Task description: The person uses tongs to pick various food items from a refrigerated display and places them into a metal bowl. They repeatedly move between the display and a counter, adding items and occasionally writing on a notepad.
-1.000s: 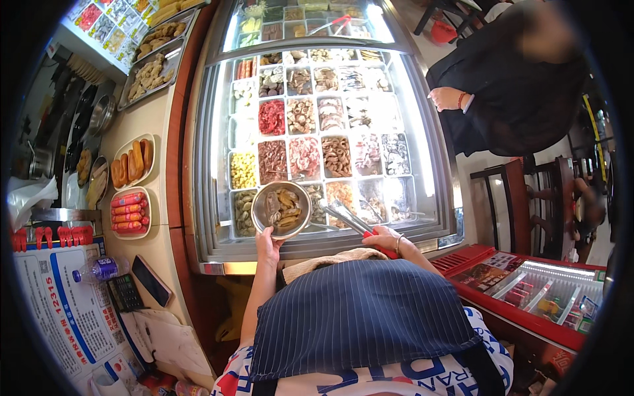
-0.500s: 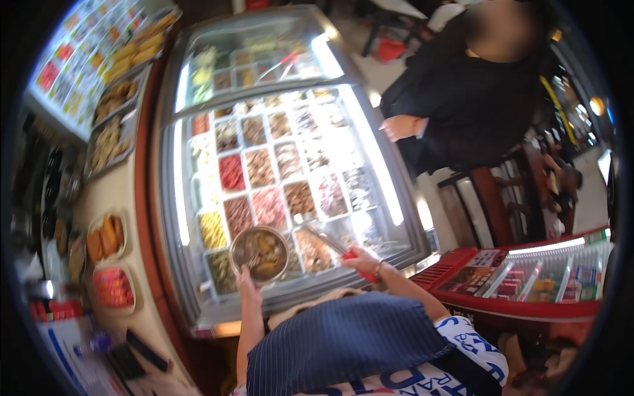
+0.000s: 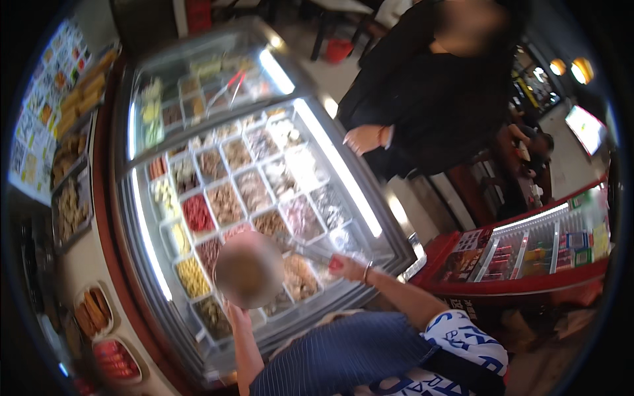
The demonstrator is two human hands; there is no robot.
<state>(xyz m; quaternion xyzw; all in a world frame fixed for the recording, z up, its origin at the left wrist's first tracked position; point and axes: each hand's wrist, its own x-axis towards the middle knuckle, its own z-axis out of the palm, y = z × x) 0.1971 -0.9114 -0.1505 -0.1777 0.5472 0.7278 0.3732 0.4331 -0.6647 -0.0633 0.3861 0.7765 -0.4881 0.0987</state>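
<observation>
My left hand (image 3: 239, 319) grips a round bowl (image 3: 249, 270) by its near edge, above the lower left trays of a lit display case. The bowl is smeared, and its contents are only a brownish blur. In my right hand (image 3: 350, 269) are metal tongs (image 3: 309, 249), the fingers closed round the red grip. The tongs point left over the trays, just right of the bowl, their tips near a tray of brown pieces (image 3: 271, 226). Whether anything is between the tips is too blurred to tell. Below them lies a tray of pale orange pieces (image 3: 300, 277).
Another pair of red-handled tongs (image 3: 228, 87) lies on the far glass. Past the case's right edge stands a person in black (image 3: 442, 109). A red chest cooler (image 3: 462, 264) stands at right. Plates of sausages (image 3: 92, 310) and red packets (image 3: 117, 358) sit on the left counter.
The view has turned, shifting the case leftward in the picture. The bowl has moved farther over the trays and now covers part of the pink meat. Both hands keep their holds.
</observation>
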